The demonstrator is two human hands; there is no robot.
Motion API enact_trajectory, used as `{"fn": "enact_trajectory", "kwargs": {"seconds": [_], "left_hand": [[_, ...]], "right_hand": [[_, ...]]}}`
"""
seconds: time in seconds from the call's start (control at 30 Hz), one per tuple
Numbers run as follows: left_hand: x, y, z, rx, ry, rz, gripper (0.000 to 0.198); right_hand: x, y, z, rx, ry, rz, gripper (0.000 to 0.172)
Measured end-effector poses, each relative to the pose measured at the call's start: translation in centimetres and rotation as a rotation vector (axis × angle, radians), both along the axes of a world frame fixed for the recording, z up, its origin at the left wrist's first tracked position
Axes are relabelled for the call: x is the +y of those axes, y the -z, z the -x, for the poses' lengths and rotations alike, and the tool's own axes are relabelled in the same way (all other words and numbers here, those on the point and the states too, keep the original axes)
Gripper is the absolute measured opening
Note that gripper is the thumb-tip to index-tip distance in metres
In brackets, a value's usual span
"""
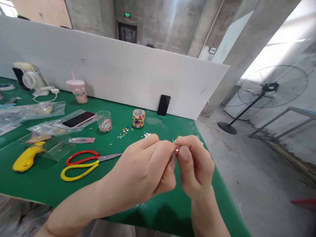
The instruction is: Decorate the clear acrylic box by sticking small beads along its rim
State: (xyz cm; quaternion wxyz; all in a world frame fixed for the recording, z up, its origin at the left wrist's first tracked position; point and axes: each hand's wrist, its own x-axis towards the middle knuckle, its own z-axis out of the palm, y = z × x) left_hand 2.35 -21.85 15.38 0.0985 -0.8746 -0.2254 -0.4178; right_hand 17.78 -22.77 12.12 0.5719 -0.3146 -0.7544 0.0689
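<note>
Close together above the table, my left hand (148,168) and my right hand (196,164) both pinch at a tiny shiny pink bead (177,149). A thin white strand (174,141) sticks up by the fingertips; its other end is hidden. My left fingers are curled and cover most of what lies between the hands. Small white pieces (147,135) lie just beyond my left knuckles. Behind them stands a cup patterned in coloured squares (138,119). Scissors with red and yellow handles (86,164) lie left of my left hand, blades pointing at it.
A clear cup of small pieces (105,125) stands beside loose coloured squares (124,131). Leftward are a phone (79,119), a clear box (58,148), a yellow tool (28,158) and a pink tumbler (79,92). Another phone (164,105) leans on the white partition (118,72).
</note>
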Motion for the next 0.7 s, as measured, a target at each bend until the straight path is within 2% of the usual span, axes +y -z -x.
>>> {"fn": "enact_trajectory", "kwargs": {"seconds": [0.1, 0.33, 0.57, 0.7], "left_hand": [[-0.01, 0.14, -0.06, -0.004, 0.006, 0.01, 0.03], [0.1, 0.58, -0.03, -0.016, -0.027, 0.077, 0.03], [-0.11, 0.17, -0.14, -0.011, 0.034, 0.257, 0.027], [0.0, 0.52, -0.08, -0.023, 0.074, 0.309, 0.024]], "right_hand": [[-0.34, -0.12, -0.05, -0.041, 0.049, 0.031, 0.017], [-0.57, -0.14, 0.43, -0.023, 0.049, 0.131, 0.027], [-0.86, -0.25, 0.44, 0.03, 0.024, 0.173, 0.032], [-0.89, -0.39, 0.51, 0.045, 0.011, 0.187, 0.033]]}}
